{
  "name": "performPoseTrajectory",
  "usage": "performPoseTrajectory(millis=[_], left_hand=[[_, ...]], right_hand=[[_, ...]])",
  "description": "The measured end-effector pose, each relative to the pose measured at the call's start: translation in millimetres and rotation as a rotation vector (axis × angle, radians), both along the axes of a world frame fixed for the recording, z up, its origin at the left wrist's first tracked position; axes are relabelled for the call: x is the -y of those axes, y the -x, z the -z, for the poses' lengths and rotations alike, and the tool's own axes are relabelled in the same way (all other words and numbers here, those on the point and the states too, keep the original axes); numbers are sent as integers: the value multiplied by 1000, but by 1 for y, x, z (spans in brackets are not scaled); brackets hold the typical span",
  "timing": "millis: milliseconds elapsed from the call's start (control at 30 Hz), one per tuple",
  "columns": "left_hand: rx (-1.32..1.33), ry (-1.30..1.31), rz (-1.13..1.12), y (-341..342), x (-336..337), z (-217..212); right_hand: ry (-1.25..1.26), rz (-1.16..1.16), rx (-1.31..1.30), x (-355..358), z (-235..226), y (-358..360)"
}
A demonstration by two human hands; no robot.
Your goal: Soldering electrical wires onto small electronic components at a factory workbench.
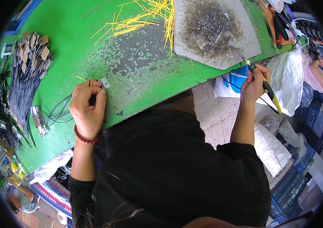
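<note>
The soldering iron (270, 93), yellow and black, is held by the right hand (255, 84), whose fingers are wrapped around its handle beyond the table's near edge. Its metal tip is directed over a grey board (191, 57), on which dark residue is scattered and a loose tangle of thin silvery wire (220, 28) is laid; whether the board is touched by the tip cannot be told. By the left hand (88, 104), well apart from the right, a small metal piece (105, 83) is pinched at the fingertips above the green table (68, 34). A bead bracelet (85, 137) is worn on the left wrist. Between that hand and a narrow metal block (38, 121), thin black cables (59, 110) are stretched. Farther left, a bundle of dark cables (26, 91) with brownish tabs is laid. Yellow tubes (142, 22) are strewn beside the board, and white sacks (288, 76) are seen beyond the right hand.
</note>
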State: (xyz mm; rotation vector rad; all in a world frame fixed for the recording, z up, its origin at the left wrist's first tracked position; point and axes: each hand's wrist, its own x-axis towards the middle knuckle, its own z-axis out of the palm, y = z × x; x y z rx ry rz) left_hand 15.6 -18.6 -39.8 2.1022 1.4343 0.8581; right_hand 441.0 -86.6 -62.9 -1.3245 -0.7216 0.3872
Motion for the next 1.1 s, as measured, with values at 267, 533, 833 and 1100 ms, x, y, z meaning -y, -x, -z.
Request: performPoseTrajectory(millis=[267, 533, 833, 1100], left_hand=[[-3, 14, -7, 3, 0, -1], [72, -74, 39, 2, -4, 7], [64, -89, -43, 4, 1, 13], [79, -178, -43, 6, -1, 18]], right_hand=[[0, 12, 15, -3, 1, 6], [-77, -314, 54, -7, -3, 67], [-7, -846, -2, -31, -5, 200], [38, -901, 41, -39, -1, 214]])
